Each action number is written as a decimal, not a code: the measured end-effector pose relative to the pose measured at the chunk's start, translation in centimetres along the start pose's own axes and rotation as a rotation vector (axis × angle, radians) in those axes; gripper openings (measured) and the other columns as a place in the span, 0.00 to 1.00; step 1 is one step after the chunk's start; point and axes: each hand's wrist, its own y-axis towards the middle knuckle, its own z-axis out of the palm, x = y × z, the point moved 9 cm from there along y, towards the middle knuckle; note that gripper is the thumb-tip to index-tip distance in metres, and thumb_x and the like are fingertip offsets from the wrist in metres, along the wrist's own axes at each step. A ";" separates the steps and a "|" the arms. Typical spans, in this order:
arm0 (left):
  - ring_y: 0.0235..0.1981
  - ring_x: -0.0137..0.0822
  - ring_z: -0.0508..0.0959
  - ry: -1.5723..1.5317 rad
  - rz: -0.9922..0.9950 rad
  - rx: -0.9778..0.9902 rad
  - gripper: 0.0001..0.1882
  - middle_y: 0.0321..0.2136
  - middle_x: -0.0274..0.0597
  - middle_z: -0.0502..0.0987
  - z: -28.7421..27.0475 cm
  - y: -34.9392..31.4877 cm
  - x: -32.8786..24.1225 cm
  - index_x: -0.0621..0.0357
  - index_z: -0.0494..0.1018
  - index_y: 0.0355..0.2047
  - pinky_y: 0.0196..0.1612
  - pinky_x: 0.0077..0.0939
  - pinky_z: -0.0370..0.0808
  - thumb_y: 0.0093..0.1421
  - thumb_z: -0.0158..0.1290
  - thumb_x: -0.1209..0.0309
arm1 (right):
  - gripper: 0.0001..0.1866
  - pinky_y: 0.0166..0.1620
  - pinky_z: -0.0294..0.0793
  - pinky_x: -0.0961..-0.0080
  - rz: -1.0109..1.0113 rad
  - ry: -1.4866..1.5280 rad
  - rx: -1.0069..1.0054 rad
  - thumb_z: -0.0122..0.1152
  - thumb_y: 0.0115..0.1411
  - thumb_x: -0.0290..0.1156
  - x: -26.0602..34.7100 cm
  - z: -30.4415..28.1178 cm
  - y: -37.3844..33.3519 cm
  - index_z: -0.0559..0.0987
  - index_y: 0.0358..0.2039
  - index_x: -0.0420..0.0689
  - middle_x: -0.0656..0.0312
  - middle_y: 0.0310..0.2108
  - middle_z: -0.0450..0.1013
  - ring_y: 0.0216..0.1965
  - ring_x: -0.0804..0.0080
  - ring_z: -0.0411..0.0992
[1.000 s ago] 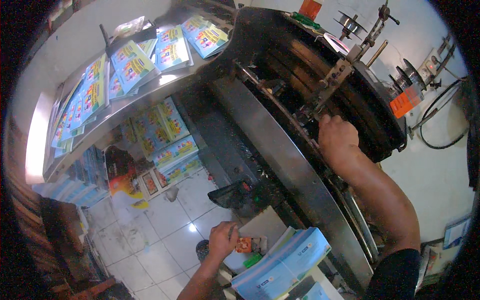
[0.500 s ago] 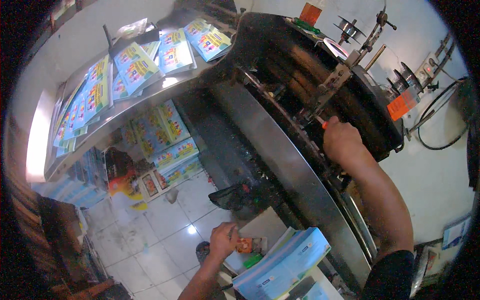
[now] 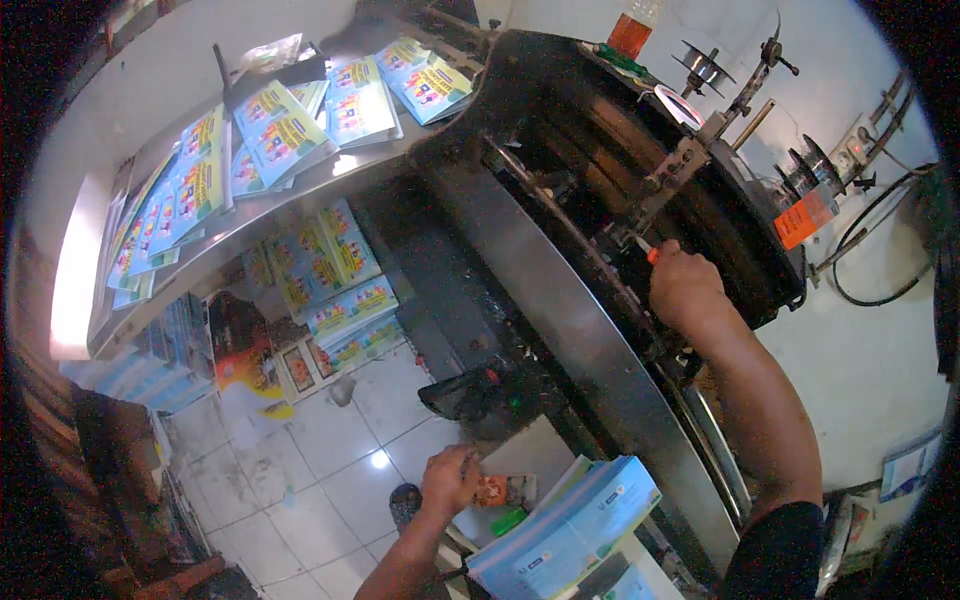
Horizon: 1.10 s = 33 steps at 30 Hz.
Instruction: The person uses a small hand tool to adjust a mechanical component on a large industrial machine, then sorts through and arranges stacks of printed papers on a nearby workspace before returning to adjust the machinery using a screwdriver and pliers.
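Observation:
My right hand (image 3: 687, 287) is closed round a slim tool with an orange end (image 3: 653, 256). Its pale tip points at the metal head (image 3: 622, 238) of a dark wire-stitching machine (image 3: 600, 110). Most of the tool is hidden in my fist, so its exact kind is unclear. Lower down, my left hand (image 3: 452, 478) has its fingers curled in beside a small orange packet (image 3: 491, 490); what they grip, if anything, is hidden. Next to that hand lie a green object (image 3: 508, 521) and a stack of blue booklets (image 3: 565, 530).
Colourful booklets (image 3: 280, 135) lie fanned on a metal table (image 3: 345, 165) at the upper left. More booklet stacks (image 3: 350, 305) stand beneath it on the tiled floor (image 3: 330, 480). Wire spools (image 3: 703, 68) and an orange-filled bottle (image 3: 630, 35) sit atop the machine. A black cable (image 3: 880, 298) hangs at right.
The view has shifted slightly. My right hand stays at the machine head with the orange-ended tool, its wrist turned a little. My left hand keeps nearly the same place.

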 end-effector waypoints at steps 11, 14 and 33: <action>0.42 0.50 0.78 -0.008 0.011 0.012 0.11 0.40 0.48 0.79 -0.2 0.0 -0.5 0.57 0.77 0.39 0.47 0.41 0.71 0.57 0.52 0.69 | 0.19 0.48 0.78 0.56 0.099 0.027 0.061 0.51 0.63 0.41 0.9 1.8 1.1 0.73 0.48 0.40 0.46 0.45 0.77 0.46 0.49 0.77; 0.41 0.50 0.78 -0.016 0.019 0.013 0.12 0.40 0.48 0.79 -0.1 0.3 -0.9 0.58 0.77 0.40 0.47 0.42 0.71 0.57 0.52 0.69 | 0.18 0.48 0.78 0.57 0.087 0.012 0.062 0.49 0.64 0.38 0.3 2.1 1.2 0.72 0.48 0.40 0.45 0.45 0.77 0.46 0.49 0.77; 0.39 0.50 0.77 -0.002 0.039 0.026 0.11 0.36 0.47 0.78 -0.9 0.4 -2.4 0.54 0.78 0.39 0.45 0.44 0.71 0.59 0.51 0.66 | 0.20 0.43 0.78 0.44 0.165 0.037 0.039 0.40 0.69 0.37 0.1 2.8 2.1 0.75 0.51 0.41 0.49 0.46 0.77 0.47 0.48 0.77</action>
